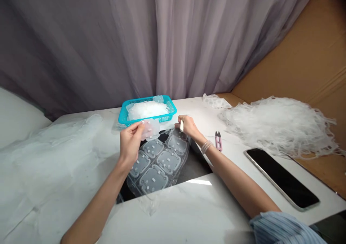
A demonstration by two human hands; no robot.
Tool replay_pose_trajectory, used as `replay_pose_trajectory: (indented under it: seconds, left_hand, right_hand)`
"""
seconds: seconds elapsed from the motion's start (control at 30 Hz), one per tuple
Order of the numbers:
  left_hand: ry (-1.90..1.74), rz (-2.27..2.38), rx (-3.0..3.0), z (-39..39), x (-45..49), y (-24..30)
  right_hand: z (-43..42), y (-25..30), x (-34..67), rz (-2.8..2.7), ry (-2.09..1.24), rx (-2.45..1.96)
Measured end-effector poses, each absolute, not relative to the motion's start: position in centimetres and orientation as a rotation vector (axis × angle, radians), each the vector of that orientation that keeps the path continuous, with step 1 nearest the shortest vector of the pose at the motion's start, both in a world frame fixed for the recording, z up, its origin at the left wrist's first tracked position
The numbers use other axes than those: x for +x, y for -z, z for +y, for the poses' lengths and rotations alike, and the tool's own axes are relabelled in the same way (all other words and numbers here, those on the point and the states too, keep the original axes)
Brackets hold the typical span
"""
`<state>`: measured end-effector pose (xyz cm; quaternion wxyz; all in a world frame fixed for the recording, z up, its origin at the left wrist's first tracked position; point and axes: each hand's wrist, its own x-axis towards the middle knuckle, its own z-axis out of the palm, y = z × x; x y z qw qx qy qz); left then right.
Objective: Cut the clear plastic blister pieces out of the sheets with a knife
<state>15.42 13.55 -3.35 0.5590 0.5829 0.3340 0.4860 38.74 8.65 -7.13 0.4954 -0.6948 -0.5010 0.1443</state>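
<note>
My left hand (131,139) pinches a single clear silicone piece (150,129) and holds it up in front of the teal basket (123,116). My right hand (187,125) is closed on the far edge of a translucent moulded sheet (159,161) of several rounded pads, which lies over a dark opening in the white table (189,208). The basket holds a heap of clear pieces (147,109).
Pink thread snips (218,140) lie just right of my right wrist. A dark phone (282,177) rests at the right front. A big pile of clear trimmings (278,125) fills the right back; clear sheets (48,146) cover the left. A grey curtain hangs behind.
</note>
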Motion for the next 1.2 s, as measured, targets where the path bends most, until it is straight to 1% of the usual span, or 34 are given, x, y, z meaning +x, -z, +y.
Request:
replay_pose_trajectory:
  seconds: [0.17,0.3,0.37,0.57,0.73,0.93,1.2]
  left_hand:
    - [-0.986,0.670,1.237,13.9,14.9,1.1]
    - [-0.882,0.636,1.126,13.3,14.9,0.2]
    - [-0.857,0.631,1.092,13.1,14.8,-0.2]
    - [-0.756,0.604,1.019,13.2,14.2,-1.4]
    - [-0.767,0.635,0.985,13.1,14.0,-2.1]
    - [-0.749,0.606,1.100,12.9,13.9,-2.0]
    - [-0.785,0.676,1.064,13.2,13.9,-1.9]
  right_hand:
    - [7.9,3.4,37.0,-1.200,-0.502,-1.550]
    - [6.5,0.3,34.5,-1.222,-0.960,-1.120]
    - [6.0,-0.5,33.8,-1.196,-1.102,-0.948]
    - [5.6,-0.9,33.7,-1.143,-1.066,-0.941]
    - [5.5,-1.3,33.9,-1.087,-1.070,-0.960]
    - [5.6,-1.2,34.1,-1.059,-1.068,-0.937]
    - [5.9,-0.8,34.3,-1.041,-1.069,-0.914]
